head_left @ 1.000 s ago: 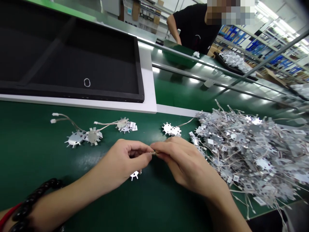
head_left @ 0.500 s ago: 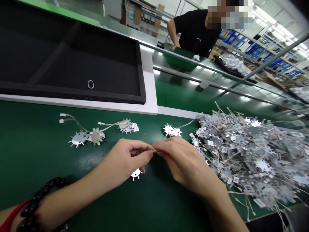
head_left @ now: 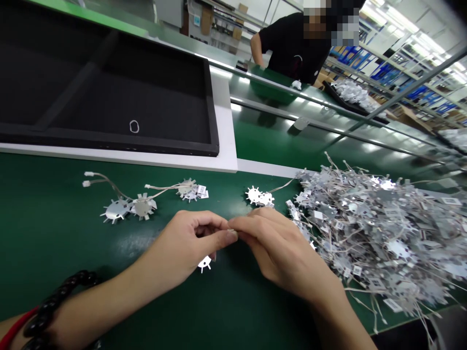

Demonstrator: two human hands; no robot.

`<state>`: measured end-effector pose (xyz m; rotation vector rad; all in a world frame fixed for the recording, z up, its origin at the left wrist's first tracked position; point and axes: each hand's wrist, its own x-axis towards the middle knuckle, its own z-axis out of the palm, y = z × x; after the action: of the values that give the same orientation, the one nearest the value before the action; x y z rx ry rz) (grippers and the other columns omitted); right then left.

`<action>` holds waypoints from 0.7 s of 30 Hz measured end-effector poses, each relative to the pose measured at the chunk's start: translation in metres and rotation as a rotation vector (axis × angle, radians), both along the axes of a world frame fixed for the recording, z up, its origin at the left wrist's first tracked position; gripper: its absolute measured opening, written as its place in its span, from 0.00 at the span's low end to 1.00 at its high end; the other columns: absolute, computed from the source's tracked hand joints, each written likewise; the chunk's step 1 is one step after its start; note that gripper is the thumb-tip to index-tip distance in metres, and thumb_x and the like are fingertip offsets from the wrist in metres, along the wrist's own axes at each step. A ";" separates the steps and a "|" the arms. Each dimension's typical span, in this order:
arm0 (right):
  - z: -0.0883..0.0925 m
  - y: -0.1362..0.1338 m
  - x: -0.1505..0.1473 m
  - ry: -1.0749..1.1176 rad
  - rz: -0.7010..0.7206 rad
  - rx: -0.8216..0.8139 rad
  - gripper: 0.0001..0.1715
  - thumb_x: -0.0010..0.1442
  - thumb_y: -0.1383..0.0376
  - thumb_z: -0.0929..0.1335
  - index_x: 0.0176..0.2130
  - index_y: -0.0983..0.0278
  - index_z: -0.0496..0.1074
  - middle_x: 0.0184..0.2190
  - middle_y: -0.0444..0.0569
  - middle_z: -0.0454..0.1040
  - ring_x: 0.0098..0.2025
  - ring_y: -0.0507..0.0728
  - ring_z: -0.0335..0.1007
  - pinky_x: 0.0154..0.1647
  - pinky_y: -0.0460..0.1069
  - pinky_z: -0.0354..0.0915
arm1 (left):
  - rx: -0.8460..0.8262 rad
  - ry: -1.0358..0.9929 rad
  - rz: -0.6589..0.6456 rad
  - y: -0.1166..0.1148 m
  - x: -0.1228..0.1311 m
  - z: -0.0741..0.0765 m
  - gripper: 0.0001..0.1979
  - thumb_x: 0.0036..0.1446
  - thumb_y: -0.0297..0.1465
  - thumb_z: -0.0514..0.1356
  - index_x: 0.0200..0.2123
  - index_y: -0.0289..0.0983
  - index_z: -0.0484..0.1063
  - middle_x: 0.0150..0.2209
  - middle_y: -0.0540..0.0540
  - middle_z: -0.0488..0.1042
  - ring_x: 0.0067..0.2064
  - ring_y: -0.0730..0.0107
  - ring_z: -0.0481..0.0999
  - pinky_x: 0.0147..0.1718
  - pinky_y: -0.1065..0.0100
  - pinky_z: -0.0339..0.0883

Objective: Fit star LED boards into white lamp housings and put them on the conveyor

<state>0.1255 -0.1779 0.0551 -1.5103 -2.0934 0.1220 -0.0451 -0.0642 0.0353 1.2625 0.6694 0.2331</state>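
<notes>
Fingertips of my left hand [head_left: 197, 240] and my right hand [head_left: 277, 243] meet in a pinch above the green table. Between them is a tiny pale piece, mostly covered by the fingers, so I cannot make out what it is. Under my left hand a silver toothed disc [head_left: 205, 263] shows in part. Two joined discs [head_left: 116, 210] with cables and white connectors lie to the left. Behind my hands are a labelled disc group [head_left: 188, 189] and another disc pair [head_left: 254, 195].
A large heap of silver discs and cables [head_left: 383, 233] covers the right side. At the back left, a black tray [head_left: 153, 138] rests on a white board [head_left: 228, 141]. Metal rails run behind. Across them a person in black [head_left: 292, 48] is at another bench.
Both hands stay pinched together, with my left thumb slightly further right over the small piece. The person across has leaned lower. The whole view has shifted slightly.
</notes>
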 end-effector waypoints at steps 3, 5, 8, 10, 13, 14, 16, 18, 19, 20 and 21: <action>-0.001 0.000 0.000 0.030 -0.007 -0.020 0.22 0.66 0.81 0.62 0.54 0.63 0.69 0.36 0.48 0.78 0.34 0.55 0.70 0.35 0.51 0.67 | 0.040 0.001 0.013 -0.001 -0.002 -0.002 0.07 0.52 0.36 0.71 0.29 0.39 0.80 0.22 0.54 0.71 0.25 0.73 0.68 0.25 0.72 0.63; -0.001 -0.001 0.001 0.049 -0.015 -0.025 0.21 0.68 0.79 0.62 0.56 0.62 0.68 0.36 0.48 0.78 0.34 0.55 0.71 0.35 0.50 0.68 | 0.055 -0.010 0.017 -0.001 -0.003 -0.002 0.07 0.53 0.36 0.70 0.30 0.38 0.81 0.23 0.54 0.71 0.25 0.74 0.68 0.26 0.72 0.62; -0.002 -0.001 0.002 0.081 -0.017 -0.018 0.20 0.70 0.75 0.63 0.59 0.63 0.65 0.37 0.48 0.79 0.36 0.55 0.73 0.38 0.50 0.70 | 0.071 -0.027 0.028 -0.002 -0.003 -0.002 0.08 0.55 0.36 0.69 0.29 0.38 0.79 0.24 0.54 0.71 0.25 0.75 0.67 0.25 0.72 0.60; -0.001 0.000 0.003 0.067 -0.025 -0.025 0.19 0.71 0.72 0.64 0.60 0.65 0.65 0.39 0.50 0.80 0.38 0.56 0.75 0.40 0.52 0.71 | 0.093 -0.040 0.048 -0.001 -0.002 -0.001 0.09 0.57 0.37 0.67 0.29 0.38 0.78 0.24 0.54 0.71 0.25 0.75 0.65 0.25 0.72 0.58; 0.000 0.004 0.006 0.005 -0.047 -0.030 0.10 0.71 0.68 0.67 0.51 0.66 0.73 0.38 0.51 0.81 0.38 0.57 0.75 0.40 0.53 0.70 | 0.125 -0.061 0.079 -0.002 -0.003 0.004 0.11 0.60 0.38 0.65 0.29 0.38 0.77 0.24 0.55 0.69 0.25 0.76 0.63 0.25 0.71 0.56; 0.001 0.005 0.007 -0.005 -0.051 -0.026 0.07 0.71 0.67 0.67 0.47 0.65 0.74 0.37 0.50 0.81 0.37 0.57 0.75 0.39 0.53 0.70 | 0.127 -0.066 0.099 -0.002 -0.003 0.005 0.11 0.60 0.38 0.65 0.28 0.38 0.77 0.23 0.55 0.67 0.25 0.76 0.62 0.25 0.71 0.56; 0.003 0.007 0.007 -0.003 -0.054 -0.017 0.06 0.70 0.67 0.67 0.40 0.64 0.76 0.36 0.50 0.81 0.36 0.57 0.75 0.38 0.53 0.69 | 0.119 -0.090 0.143 -0.004 -0.005 0.009 0.11 0.60 0.37 0.65 0.28 0.38 0.75 0.23 0.56 0.66 0.26 0.75 0.62 0.27 0.70 0.56; 0.005 0.008 0.006 0.019 -0.050 -0.007 0.07 0.70 0.68 0.67 0.38 0.64 0.76 0.34 0.49 0.80 0.35 0.57 0.74 0.37 0.53 0.69 | 0.114 -0.133 0.183 -0.006 -0.006 0.011 0.10 0.60 0.36 0.64 0.28 0.38 0.74 0.25 0.55 0.68 0.29 0.74 0.64 0.30 0.69 0.57; 0.006 0.008 0.005 0.040 -0.046 -0.003 0.08 0.69 0.69 0.67 0.38 0.64 0.76 0.34 0.50 0.79 0.35 0.56 0.74 0.36 0.52 0.70 | 0.114 -0.160 0.189 -0.007 -0.007 0.012 0.10 0.60 0.35 0.64 0.28 0.38 0.74 0.26 0.55 0.68 0.30 0.73 0.65 0.31 0.68 0.58; 0.008 0.007 0.005 0.067 -0.048 0.005 0.08 0.68 0.70 0.67 0.37 0.64 0.76 0.34 0.50 0.78 0.34 0.56 0.74 0.35 0.51 0.70 | 0.115 -0.185 0.188 -0.008 -0.008 0.012 0.09 0.60 0.35 0.64 0.28 0.39 0.74 0.26 0.55 0.69 0.31 0.73 0.65 0.32 0.67 0.58; 0.009 0.006 0.005 0.100 -0.055 0.017 0.08 0.67 0.71 0.68 0.37 0.64 0.77 0.33 0.50 0.76 0.34 0.55 0.74 0.33 0.50 0.70 | 0.117 -0.206 0.180 -0.008 -0.009 0.013 0.09 0.60 0.34 0.64 0.28 0.39 0.74 0.26 0.55 0.68 0.31 0.72 0.64 0.32 0.67 0.58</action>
<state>0.1302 -0.1716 0.0643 -1.5189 -1.9684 0.1549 -0.0536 -0.0723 0.0478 1.2696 0.5975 0.5500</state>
